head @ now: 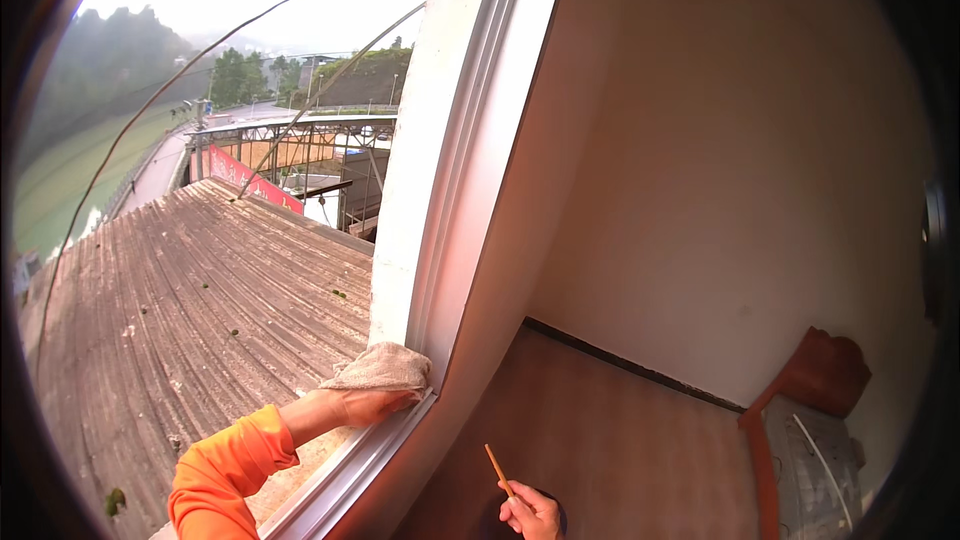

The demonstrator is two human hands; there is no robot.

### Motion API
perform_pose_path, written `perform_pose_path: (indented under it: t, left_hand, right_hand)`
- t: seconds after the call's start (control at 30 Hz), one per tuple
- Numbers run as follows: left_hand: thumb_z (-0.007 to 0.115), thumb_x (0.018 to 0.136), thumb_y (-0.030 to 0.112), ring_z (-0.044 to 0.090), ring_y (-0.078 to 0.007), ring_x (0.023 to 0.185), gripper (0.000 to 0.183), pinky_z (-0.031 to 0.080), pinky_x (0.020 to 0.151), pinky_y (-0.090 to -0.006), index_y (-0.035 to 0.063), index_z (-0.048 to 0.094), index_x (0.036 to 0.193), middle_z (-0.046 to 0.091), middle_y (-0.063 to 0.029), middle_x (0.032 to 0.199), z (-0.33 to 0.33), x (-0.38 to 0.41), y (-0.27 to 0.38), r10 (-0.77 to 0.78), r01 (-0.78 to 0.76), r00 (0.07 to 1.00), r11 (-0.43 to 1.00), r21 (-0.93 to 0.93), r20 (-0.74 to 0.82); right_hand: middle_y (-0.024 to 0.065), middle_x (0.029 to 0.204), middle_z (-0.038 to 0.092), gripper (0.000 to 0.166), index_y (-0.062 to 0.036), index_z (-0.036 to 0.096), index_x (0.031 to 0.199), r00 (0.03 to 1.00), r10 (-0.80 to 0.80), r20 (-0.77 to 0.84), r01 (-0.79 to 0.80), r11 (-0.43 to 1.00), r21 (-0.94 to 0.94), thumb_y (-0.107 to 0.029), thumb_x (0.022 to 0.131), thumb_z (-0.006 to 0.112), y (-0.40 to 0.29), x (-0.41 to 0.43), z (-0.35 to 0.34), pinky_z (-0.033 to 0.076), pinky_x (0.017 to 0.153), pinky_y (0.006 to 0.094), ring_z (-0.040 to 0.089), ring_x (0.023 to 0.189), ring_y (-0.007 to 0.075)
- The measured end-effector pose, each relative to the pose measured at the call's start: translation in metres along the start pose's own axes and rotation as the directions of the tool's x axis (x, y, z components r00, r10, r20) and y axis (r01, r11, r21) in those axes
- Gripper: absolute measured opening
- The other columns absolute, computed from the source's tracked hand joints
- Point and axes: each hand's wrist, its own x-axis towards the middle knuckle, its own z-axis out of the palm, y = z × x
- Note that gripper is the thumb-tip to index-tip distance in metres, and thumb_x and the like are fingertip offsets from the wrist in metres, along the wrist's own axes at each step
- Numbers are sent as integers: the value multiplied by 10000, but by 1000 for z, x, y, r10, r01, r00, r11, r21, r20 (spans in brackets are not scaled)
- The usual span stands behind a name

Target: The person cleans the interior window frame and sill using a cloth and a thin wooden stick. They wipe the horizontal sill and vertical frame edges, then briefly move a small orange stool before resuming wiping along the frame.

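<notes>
At the lower corner of the window frame [465, 187], my left hand [373, 406] presses a crumpled beige cloth [386, 369] against the metal tracks. The left arm wears an orange sleeve and reaches over the sill track [360, 454]. My right hand [531, 514], low in the view and inside the room, pinches a thin wooden stick [498, 469] between thumb and fingers. The stick points up and to the left, apart from the frame. The fingertips of my left hand are partly hidden by the cloth.
Outside, below the window, lies a corrugated roof [210, 315] with patches of moss. Cables and a slanting pole [330, 79] cross the outside view. Indoors are a brown floor [615, 435], a plain wall [697, 202] and a wooden bed frame [821, 375] at the right.
</notes>
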Motion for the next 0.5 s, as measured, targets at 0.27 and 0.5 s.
perform_pose_path:
  t: [0.27,0.5]
  left_hand:
    - [626,1024,306,573,-453,1111,459,468,931,-486,-9,494,1331,582,-275,1219,-150,159,13,110,-58,689,994,96,-717]
    - [521,1023,245,485,-468,1288,509,364,1108,-486,-6,454,1461,531,-317,1351,-68,175,-38,108,55,722,975,213,-683]
  right_hand:
    - [-6,768,646,321,18,627,1343,998,38,-59,-38,999,10,-72,1045,548,11,-12,-4,376,526,172,462,589,9]
    - [5,759,654,309,22,642,1312,989,114,-91,-111,993,33,-95,1037,564,36,-17,0,385,523,181,479,574,21]
